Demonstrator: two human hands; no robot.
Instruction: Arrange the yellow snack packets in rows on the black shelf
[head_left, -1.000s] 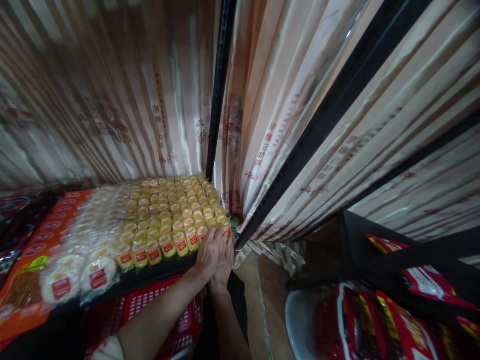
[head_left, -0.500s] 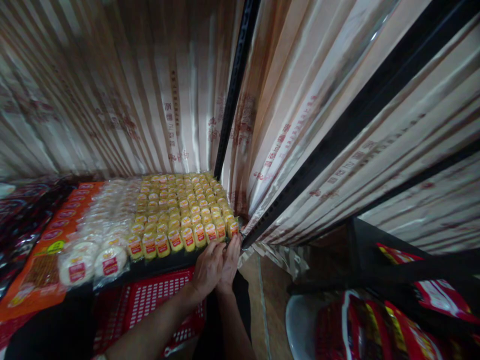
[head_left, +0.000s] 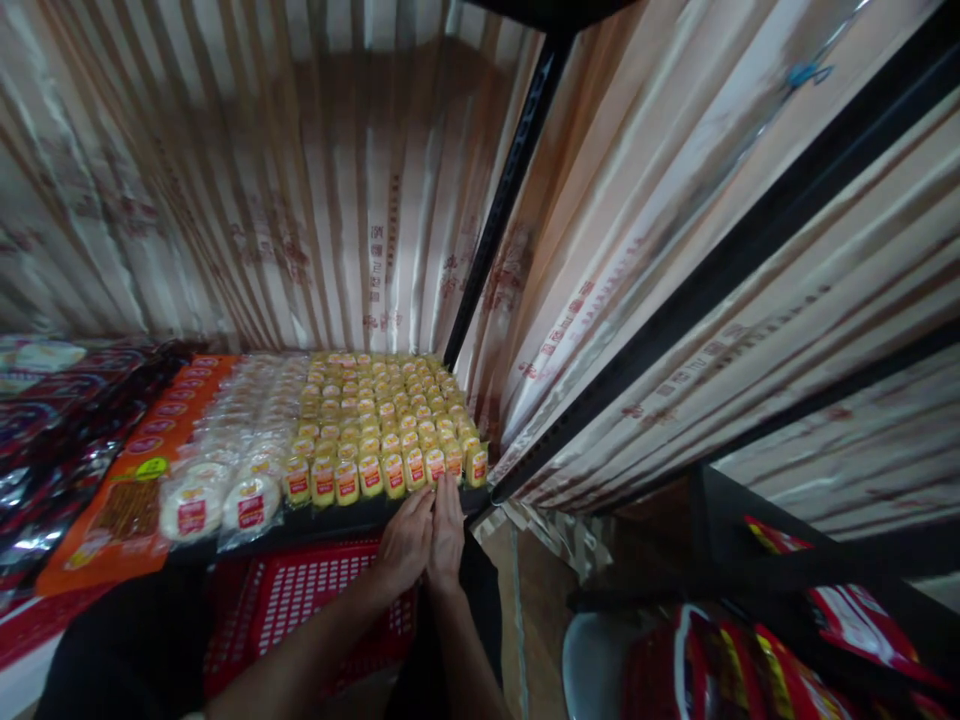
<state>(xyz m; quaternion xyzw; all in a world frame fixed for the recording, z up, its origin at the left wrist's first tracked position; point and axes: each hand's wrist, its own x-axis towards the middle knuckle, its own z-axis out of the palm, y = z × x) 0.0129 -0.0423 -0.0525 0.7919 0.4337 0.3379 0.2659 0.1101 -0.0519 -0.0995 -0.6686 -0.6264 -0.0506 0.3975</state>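
Note:
Rows of small yellow snack packs (head_left: 379,420) with red labels fill the right end of a dark shelf (head_left: 330,518). My left hand (head_left: 405,545) and my right hand (head_left: 447,535) lie side by side at the shelf's front edge, fingers stretched out and pressed flat against the front row of yellow packs near the right corner. Neither hand holds anything. Clear bags of round white cakes (head_left: 217,500) with red labels sit just left of the yellow packs.
An orange snack bag (head_left: 124,510) and dark shiny bags (head_left: 45,440) lie further left. A red plastic basket (head_left: 300,610) sits below the shelf. Black shelf posts (head_left: 510,190) rise against striped plastic sheeting (head_left: 300,180). Red bags (head_left: 750,660) fill the lower right.
The camera has tilted and moved, so the shelf sits further right in view. Both hands have slid back from the corner of the packs to the front row's edge, fingers straighter.

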